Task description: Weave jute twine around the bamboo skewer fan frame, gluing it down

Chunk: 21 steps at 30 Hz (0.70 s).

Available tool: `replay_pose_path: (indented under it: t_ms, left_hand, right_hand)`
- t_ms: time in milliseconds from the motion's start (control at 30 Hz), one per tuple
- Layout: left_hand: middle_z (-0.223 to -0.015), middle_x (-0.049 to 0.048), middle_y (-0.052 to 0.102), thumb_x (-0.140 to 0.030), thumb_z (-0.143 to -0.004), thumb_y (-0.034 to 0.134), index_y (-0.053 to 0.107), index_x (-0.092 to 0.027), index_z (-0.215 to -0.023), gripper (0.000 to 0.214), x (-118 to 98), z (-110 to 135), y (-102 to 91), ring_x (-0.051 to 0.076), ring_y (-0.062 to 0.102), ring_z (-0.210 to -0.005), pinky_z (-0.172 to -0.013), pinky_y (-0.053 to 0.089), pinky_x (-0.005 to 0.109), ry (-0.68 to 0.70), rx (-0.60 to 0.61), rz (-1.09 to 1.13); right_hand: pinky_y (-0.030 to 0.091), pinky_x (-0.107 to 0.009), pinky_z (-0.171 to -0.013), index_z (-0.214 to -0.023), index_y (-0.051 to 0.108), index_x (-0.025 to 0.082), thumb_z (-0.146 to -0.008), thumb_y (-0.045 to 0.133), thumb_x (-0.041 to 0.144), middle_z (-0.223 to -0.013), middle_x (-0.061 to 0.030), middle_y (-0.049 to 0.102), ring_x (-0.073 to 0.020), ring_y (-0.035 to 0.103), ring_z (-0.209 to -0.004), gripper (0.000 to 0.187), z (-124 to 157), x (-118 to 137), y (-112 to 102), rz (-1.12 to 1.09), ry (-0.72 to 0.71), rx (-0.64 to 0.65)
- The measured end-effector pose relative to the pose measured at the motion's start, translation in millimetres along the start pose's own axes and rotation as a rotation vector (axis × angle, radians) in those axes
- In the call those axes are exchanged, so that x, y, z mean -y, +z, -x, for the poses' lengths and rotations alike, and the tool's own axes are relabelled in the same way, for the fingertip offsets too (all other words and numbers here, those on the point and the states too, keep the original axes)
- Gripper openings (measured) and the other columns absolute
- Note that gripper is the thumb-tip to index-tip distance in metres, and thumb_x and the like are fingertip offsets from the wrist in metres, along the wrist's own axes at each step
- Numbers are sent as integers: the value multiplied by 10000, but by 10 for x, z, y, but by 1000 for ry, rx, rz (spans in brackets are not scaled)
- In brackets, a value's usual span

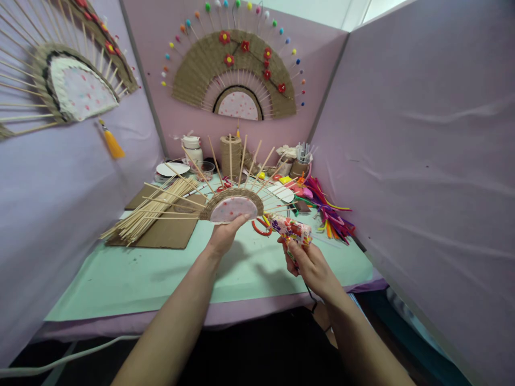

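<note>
In my left hand (226, 236) is a half-round fan (234, 209), gripped at its lower edge with the thumb on its pale, pink-spotted centre. Brown twine borders the curve, and thin wooden sticks spread outward from it. My right hand (308, 260) is wrapped round the handle of a glue gun (290, 228) covered in a flowery pattern. Its nozzle points left at the fan's right end; whether the two touch I cannot tell. A black cord hangs below the gun. Behind the nozzle lie red-handled scissors (261, 228), partly hidden.
Loose wooden sticks (155, 209) lie on cardboard (173, 233) at left. A twine spool (230, 155) and white bottle (192, 150) stand at the back. Colourful pipe cleaners (333, 214) lie at right. A finished fan (237, 69) hangs on the back wall, another (80, 88) at left.
</note>
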<state>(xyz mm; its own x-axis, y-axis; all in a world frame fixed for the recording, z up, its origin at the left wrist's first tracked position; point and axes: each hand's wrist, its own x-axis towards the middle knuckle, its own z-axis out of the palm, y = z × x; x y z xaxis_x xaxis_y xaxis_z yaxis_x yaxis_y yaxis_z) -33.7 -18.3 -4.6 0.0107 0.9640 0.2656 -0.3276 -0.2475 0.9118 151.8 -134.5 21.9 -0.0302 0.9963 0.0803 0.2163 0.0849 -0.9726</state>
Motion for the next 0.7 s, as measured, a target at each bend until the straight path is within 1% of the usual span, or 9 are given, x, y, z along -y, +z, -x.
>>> replay_pose_path:
  t_ms: [100, 300, 467, 567, 633, 700]
  left_hand:
    - [-905, 43, 728, -360, -614, 780, 711, -187, -858, 307, -18, -7, 18, 219, 658, -927, -934, 496, 391, -5, -23, -15]
    - [-895, 39, 718, -363, -611, 771, 697, -195, -840, 294, -32, -14, 39, 221, 655, -935, -925, 500, 392, -9, -5, 2]
    - [-859, 29, 705, -343, -611, 778, 685, -188, -836, 288, -18, -4, 30, 210, 651, -894, -915, 496, 390, -23, -11, -3]
    - [-872, 28, 703, -342, -608, 786, 682, -187, -857, 312, -19, 4, 26, 205, 646, -892, -919, 492, 388, -17, -5, -4]
    - [-910, 33, 706, -343, -616, 786, 686, -187, -886, 328, -18, 9, 22, 205, 644, -910, -932, 485, 386, -9, -1, -12]
    - [-940, 36, 709, -346, -628, 781, 693, -190, -907, 331, -10, 9, 17, 205, 642, -932, -952, 474, 385, -2, -5, -25]
  right_hand:
    - [318, -243, -451, -804, 503, 183, -889, 438, 637, -532, 49, 440, -96, 397, -461, 467, -25, -41, 11, -18, -9, 29]
    - [317, -244, -453, -715, 463, 198, -869, 446, 668, -493, 54, 421, -91, 387, -446, 495, -85, -52, 35, -2, -11, 47]
    - [322, -239, -453, -763, 471, 195, -880, 455, 644, -511, 57, 428, -93, 388, -452, 464, -91, -65, 38, -16, -4, 65]
    - [329, -242, -460, -796, 472, 197, -897, 450, 616, -534, 52, 441, -100, 395, -465, 431, -95, -87, 30, -12, 10, 64]
    - [338, -253, -476, -785, 462, 206, -914, 429, 596, -540, 47, 439, -112, 402, -478, 412, -97, -84, 30, 39, 3, 50]
    - [376, -272, -540, -780, 468, 211, -931, 429, 550, -600, 20, 476, -135, 447, -548, 373, -92, -63, 38, 163, -83, -9]
